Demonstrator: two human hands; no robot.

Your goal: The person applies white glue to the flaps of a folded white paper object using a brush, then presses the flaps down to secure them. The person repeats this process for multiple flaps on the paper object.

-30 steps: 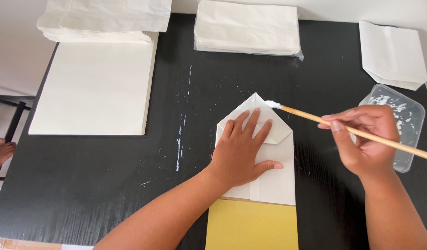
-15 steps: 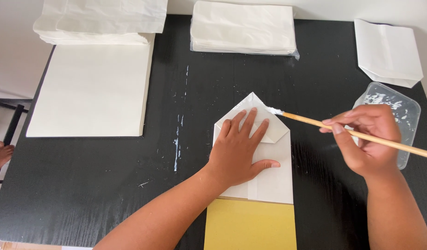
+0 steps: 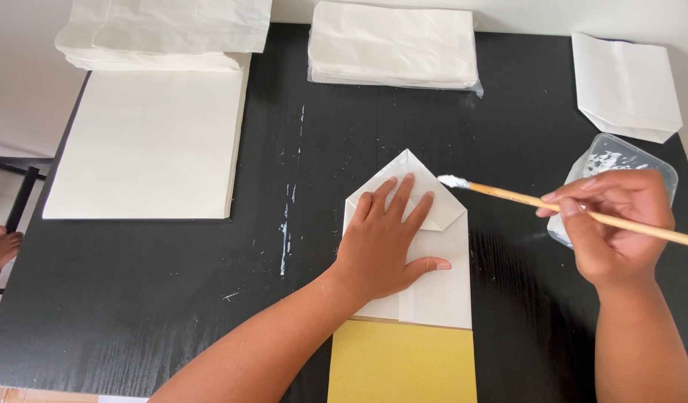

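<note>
Brush [image 3: 583,214] handle cut off rightward

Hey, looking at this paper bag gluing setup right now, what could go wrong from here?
1. The brush in the right hand has a loaded white tip just at the folded paper bag's pointed flap; glue could drip onto the black table, which already shows white streaks.
2. The left hand lies flat across the fold, fingers near the brush tip, so they may get smeared.
3. The clear glue tray sits by the table's right edge, under the right hand; a bump might tip it.
</note>
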